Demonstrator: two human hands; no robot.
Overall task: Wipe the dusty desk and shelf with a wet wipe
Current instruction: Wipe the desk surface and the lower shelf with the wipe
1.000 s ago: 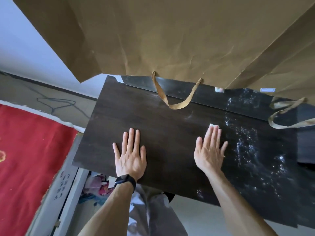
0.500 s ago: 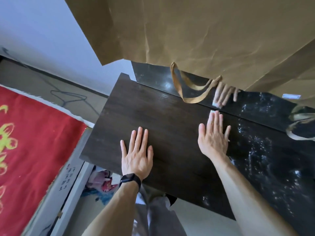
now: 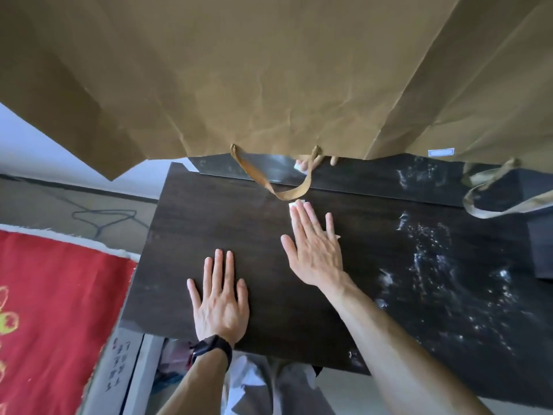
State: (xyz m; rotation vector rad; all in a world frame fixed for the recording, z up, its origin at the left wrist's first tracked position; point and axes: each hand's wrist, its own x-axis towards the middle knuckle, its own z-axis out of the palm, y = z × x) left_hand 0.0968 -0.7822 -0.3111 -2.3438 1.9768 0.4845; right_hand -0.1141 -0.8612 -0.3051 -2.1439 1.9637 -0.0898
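A dark wood desk [image 3: 227, 235] fills the middle of the view. My right hand [image 3: 314, 250] lies flat on it, pressing a white wet wipe [image 3: 294, 203] whose corner shows past the fingertips near the desk's back edge. My left hand [image 3: 221, 301], a black watch on its wrist, rests flat with spread fingers near the front edge and holds nothing. White dust [image 3: 434, 265] speckles the desk's right half. A glossy dark back panel [image 3: 374, 178] behind the desk mirrors my right fingertips.
Large brown paper bags [image 3: 269, 79] hang over the back of the desk, their handles [image 3: 281, 187] drooping onto it; a second handle [image 3: 493, 199] lies at the right. A red rug [image 3: 54, 310] and a cable [image 3: 104, 217] are on the floor at the left.
My right hand with the wipe has slid forward toward the back edge of the desk, close under the bag handle. My left hand stays flat in the same spot.
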